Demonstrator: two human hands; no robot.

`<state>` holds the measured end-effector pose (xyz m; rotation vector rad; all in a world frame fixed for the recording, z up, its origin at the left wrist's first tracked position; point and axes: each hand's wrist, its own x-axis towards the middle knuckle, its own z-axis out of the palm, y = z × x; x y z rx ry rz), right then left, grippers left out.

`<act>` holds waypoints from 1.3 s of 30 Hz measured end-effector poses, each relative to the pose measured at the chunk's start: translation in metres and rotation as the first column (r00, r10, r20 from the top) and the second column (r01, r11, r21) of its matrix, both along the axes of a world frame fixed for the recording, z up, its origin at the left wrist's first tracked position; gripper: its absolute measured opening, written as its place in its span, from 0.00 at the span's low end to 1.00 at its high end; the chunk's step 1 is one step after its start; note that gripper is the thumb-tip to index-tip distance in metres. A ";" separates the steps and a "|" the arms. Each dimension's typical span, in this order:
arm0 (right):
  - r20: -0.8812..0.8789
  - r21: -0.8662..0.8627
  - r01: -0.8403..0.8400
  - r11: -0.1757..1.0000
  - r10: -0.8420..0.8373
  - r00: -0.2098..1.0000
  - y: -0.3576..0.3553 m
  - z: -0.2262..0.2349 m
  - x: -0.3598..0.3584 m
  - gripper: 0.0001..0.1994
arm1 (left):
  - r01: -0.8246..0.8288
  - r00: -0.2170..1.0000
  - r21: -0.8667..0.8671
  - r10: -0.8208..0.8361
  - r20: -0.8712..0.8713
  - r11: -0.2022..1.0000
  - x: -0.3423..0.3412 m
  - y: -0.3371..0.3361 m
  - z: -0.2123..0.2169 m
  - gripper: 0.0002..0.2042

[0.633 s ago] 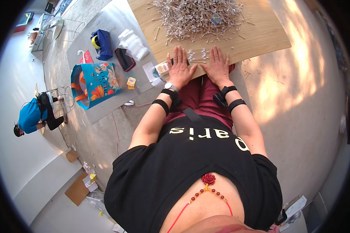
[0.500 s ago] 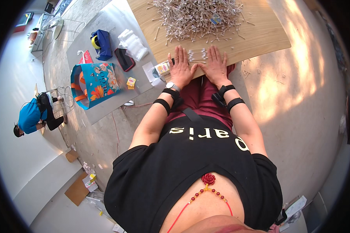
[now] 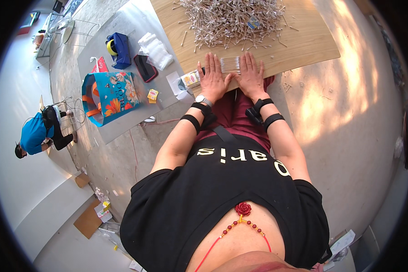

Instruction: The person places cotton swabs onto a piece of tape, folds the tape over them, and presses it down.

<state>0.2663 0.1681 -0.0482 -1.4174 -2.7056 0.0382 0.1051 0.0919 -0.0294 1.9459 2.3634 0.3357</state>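
Note:
My left hand [image 3: 212, 78] and my right hand [image 3: 250, 75] lie flat, fingers spread, on the near edge of a light wooden table [image 3: 303, 45]. Between them lies a neat row of thin white sticks [image 3: 230, 65], which both hands flank and touch at the sides. A large loose heap of the same sticks [image 3: 231, 20] covers the far part of the table. A small bundle of sticks [image 3: 191, 79] sits at the table's edge, just left of my left hand. Both forearms wear black straps.
A grey mat [image 3: 122, 68] on the floor to the left holds a colourful bag [image 3: 106, 95], a blue pouch [image 3: 118, 47], white packets [image 3: 156, 50] and a dark case [image 3: 145, 68]. A person in blue [image 3: 34, 136] crouches at far left. Cardboard scraps [image 3: 88, 220] lie on the floor.

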 end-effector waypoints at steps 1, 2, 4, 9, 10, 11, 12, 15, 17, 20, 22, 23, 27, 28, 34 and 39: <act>-0.009 0.000 -0.004 1.000 0.004 1.000 0.002 0.000 0.000 0.45 | 0.003 1.000 0.001 -0.003 -0.004 1.000 -0.001 0.001 0.001 0.46; -0.018 0.000 -0.007 1.000 0.007 1.000 0.004 -0.001 0.000 0.45 | 0.005 1.000 0.002 -0.005 -0.008 1.000 -0.001 0.002 0.001 0.47; -0.015 0.003 -0.017 1.000 0.017 1.000 0.004 -0.002 -0.002 0.45 | 0.008 1.000 -0.023 -0.009 -0.027 1.000 -0.001 0.004 0.000 0.47; 0.002 0.003 -0.018 1.000 0.018 1.000 0.001 -0.002 -0.008 0.46 | -0.002 0.998 -0.032 0.000 -0.060 0.999 0.003 0.004 -0.007 0.45; 0.003 0.002 -0.015 1.000 0.015 1.000 0.001 -0.002 -0.009 0.46 | -0.009 0.998 -0.044 0.006 -0.068 0.999 0.004 0.004 -0.007 0.45; 0.003 0.002 -0.012 1.000 0.012 1.000 0.001 -0.002 -0.009 0.46 | -0.015 0.997 -0.055 0.011 -0.076 0.998 0.004 0.004 -0.007 0.45; -0.020 -0.011 -0.009 1.000 0.008 1.000 0.001 -0.003 -0.008 0.46 | -0.016 0.998 -0.048 0.013 -0.063 0.999 0.004 0.004 -0.007 0.45; -0.042 -0.037 -0.002 0.999 0.001 0.999 0.002 -0.001 -0.007 0.46 | -0.025 0.999 -0.029 0.025 -0.026 0.999 0.004 0.004 -0.007 0.45; 0.005 -0.035 0.003 0.999 -0.003 1.000 0.003 -0.001 -0.006 0.46 | -0.038 0.999 -0.024 0.038 -0.002 0.999 0.003 0.004 -0.006 0.45; -0.015 -0.016 -0.006 1.000 0.006 1.000 0.003 -0.001 -0.006 0.46 | -0.024 1.000 -0.015 0.024 -0.015 1.000 0.002 0.004 -0.007 0.45; 0.009 -0.030 -0.003 1.000 0.003 1.000 0.003 0.000 -0.008 0.46 | -0.028 0.999 -0.016 0.028 -0.035 0.999 0.003 0.004 -0.009 0.44; 0.022 -0.036 0.000 0.999 0.001 1.000 0.002 0.000 -0.008 0.46 | -0.029 0.999 -0.016 0.029 -0.045 0.999 0.004 0.005 -0.010 0.44; 0.007 -0.037 -0.005 0.999 0.005 1.000 0.003 0.000 -0.008 0.45 | -0.041 0.997 -0.029 0.039 -0.064 0.999 0.005 0.006 -0.013 0.46; -0.003 -0.043 -0.004 0.999 0.004 1.000 0.003 0.000 -0.007 0.45 | -0.043 0.998 -0.031 0.041 -0.057 0.999 0.005 0.006 -0.013 0.46; -0.174 -0.058 -0.112 0.992 0.101 0.980 0.006 0.004 -0.015 0.45 | -0.007 0.989 -0.041 0.001 -0.145 0.999 0.002 0.008 -0.005 0.45; -0.160 -0.070 -0.177 0.982 0.164 0.973 0.004 0.005 -0.023 0.44 | 0.059 0.998 0.037 -0.059 0.002 0.998 -0.001 0.010 -0.009 0.39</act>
